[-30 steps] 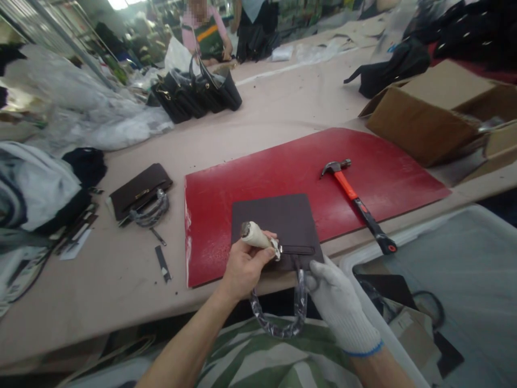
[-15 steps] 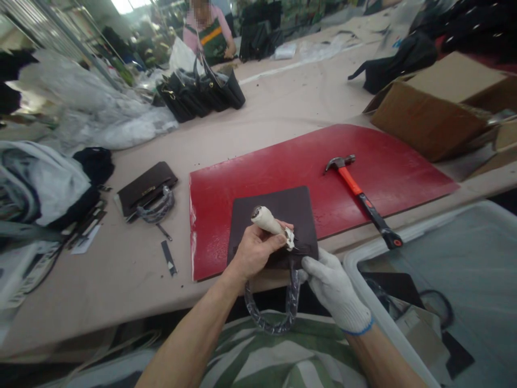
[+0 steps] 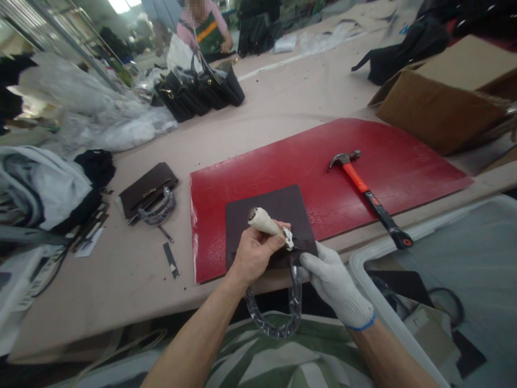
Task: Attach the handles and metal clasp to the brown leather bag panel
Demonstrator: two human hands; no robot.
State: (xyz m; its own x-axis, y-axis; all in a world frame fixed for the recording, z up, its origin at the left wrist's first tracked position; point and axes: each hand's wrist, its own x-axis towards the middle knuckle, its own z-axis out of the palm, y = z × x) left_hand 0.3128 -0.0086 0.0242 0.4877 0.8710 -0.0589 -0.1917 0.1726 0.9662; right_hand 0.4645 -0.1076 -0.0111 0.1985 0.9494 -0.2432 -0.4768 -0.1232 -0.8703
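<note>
two hands on this one: the bare left hand point(image 3: 254, 250) has its fingers point(image 3: 285, 226) pinching the wrapped tool point(image 3: 263, 221) low down, by the business end, and the gloved right hand point(image 3: 331, 280) is pinching the edge of the panel point(image 3: 269, 205) next to where the loop point(image 3: 274, 328) joins. panel's mostly on the red board point(image 3: 242, 172), loop hanging off the near side of the table point(image 3: 133, 293). the thin tip point(image 3: 298, 241) looks to be right at the strap point(image 3: 304, 244), too small to tell if it's under or just touching. imo the low grip is right, way more control than holding it up top. tool's angled toward the glove though, so short gentle pushes, and that thumb should stay out of the line. best to press the panel firmly down so it doesn't skid. hammer point(image 3: 365, 196) is fine off to the side.
</note>
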